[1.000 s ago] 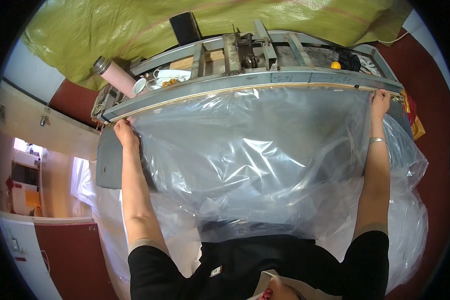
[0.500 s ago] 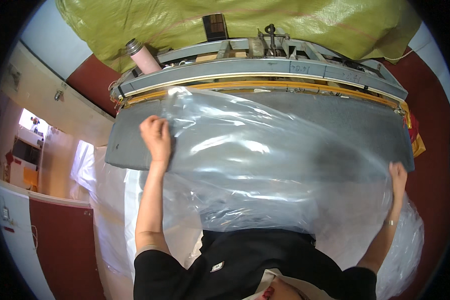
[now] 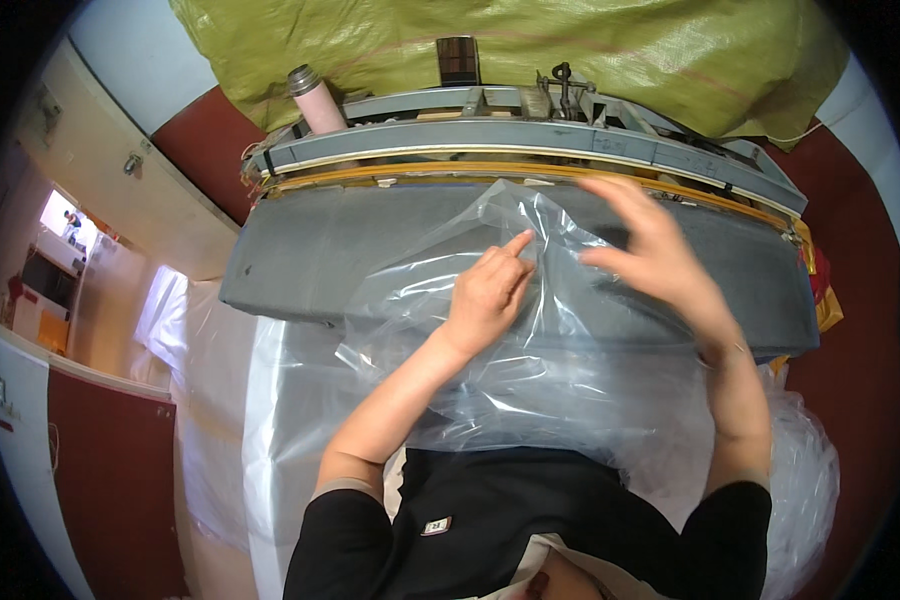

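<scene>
A clear plastic bag point(image 3: 530, 330) lies bunched on the grey padded bed point(image 3: 300, 260) of a sealing machine point(image 3: 490, 130) at twelve o'clock. The left hand point(image 3: 490, 290) pinches a fold of the film, index finger raised. At three o'clock from it, the right hand point(image 3: 650, 255) rests flat on the bag, fingers spread. A pink flask point(image 3: 315, 98) stands at eleven o'clock.
</scene>
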Available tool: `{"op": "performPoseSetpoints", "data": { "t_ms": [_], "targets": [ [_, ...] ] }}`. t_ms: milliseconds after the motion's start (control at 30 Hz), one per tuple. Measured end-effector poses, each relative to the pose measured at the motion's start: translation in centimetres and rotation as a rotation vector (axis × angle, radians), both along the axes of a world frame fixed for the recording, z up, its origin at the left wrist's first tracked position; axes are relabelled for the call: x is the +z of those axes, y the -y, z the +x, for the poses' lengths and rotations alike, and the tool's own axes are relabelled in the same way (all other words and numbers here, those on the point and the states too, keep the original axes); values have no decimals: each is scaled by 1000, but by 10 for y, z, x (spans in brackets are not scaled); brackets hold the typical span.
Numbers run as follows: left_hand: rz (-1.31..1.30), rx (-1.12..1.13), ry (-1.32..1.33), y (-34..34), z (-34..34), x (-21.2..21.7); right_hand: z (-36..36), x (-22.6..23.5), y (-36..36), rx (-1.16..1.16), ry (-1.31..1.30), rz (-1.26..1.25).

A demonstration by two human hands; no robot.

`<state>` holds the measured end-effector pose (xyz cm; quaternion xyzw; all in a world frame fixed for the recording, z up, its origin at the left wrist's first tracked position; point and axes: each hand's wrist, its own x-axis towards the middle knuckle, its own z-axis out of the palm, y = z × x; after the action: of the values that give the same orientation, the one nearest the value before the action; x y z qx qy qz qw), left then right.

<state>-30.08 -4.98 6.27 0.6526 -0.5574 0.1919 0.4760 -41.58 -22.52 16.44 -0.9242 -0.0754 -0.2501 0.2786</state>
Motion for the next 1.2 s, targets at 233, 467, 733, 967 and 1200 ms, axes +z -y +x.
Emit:
{"op": "performPoseSetpoints", "data": {
  "t_ms": [233,467,733,967,1200],
  "targets": [
    [-20,198,249,-41,8,31,99,-52,-27,232,-7,528],
    [954,216,-247,-212,50,-21,14,0,138,-532,634,782],
    [467,1344,351,-318,190,44,-93,-120,288,-990,207,327],
    [194,893,-347,-188,170,4,-220,-177,340,-1434,-29,36],
    [679,678,-37,-217,240,-64,-295,-170,353,-1536,-399,-324]
  ]
}}
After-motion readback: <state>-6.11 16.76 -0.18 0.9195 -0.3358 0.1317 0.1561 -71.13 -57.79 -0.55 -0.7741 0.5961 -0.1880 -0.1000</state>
